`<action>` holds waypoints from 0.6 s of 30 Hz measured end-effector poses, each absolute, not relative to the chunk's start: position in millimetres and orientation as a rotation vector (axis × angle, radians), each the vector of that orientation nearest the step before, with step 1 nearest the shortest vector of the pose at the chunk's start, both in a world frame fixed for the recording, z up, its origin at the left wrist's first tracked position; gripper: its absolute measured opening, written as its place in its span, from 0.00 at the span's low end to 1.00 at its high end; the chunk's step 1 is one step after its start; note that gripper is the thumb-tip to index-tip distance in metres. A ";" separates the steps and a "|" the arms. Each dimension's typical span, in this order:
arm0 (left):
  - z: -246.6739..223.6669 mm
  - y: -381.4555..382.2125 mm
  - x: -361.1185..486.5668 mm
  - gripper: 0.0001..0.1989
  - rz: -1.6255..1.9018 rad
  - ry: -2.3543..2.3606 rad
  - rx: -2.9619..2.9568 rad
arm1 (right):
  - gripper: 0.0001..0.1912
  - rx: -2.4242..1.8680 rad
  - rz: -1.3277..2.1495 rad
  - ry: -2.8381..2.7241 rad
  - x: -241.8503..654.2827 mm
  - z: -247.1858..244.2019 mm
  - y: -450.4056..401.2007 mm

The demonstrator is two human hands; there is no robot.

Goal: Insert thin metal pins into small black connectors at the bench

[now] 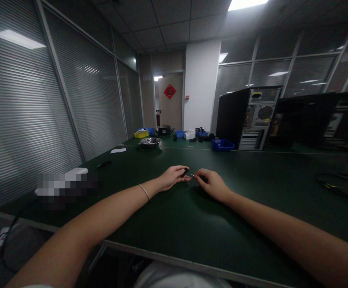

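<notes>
Over the middle of the green table [168, 216], my left hand [173, 179] is closed on a small flat black object [185, 172], held between thumb and fingers. Its exact kind is too small to tell. Just to its right, my right hand [211, 183] pinches a thin, pale, metallic-looking piece [192, 175] between thumb and forefinger, its tip pointing at the black object. A narrow gap seems to lie between the two; whether they touch is unclear. The remaining right fingers curl underneath, partly in shadow.
At the back stand a metal bowl [150, 142], a yellow bin [141, 134], a blue tray [223, 145] and a computer tower [248, 119]. White paper [118, 150] and a dark slim item [104, 164] lie left. A black cable [341, 184] coils at right.
</notes>
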State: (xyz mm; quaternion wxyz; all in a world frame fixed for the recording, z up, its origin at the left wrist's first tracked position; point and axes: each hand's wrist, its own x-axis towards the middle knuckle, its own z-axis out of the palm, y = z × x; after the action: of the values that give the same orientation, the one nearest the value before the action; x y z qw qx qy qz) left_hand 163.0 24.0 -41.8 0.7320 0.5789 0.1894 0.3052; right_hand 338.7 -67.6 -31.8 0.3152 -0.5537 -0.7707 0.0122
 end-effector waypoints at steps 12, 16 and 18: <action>-46.3 24.0 163.0 0.16 0.740 0.317 1.387 | 0.10 -1.461 0.046 -2.052 337.5 -29.8 -70.3; -42.4 20.4 161.4 0.23 0.717 0.316 1.420 | 0.09 -1.440 0.044 -2.065 337.9 -31.8 -69.1; -41.5 19.7 160.8 0.23 0.697 0.332 1.406 | 0.09 -1.442 0.044 -2.066 338.0 -33.3 -68.0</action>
State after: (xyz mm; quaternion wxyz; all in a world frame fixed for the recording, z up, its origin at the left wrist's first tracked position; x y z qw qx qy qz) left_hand 160.8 19.7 -41.5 0.6952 0.6301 0.1486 0.3124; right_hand 338.0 -68.0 -33.3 0.3058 -0.5450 -0.7805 0.0167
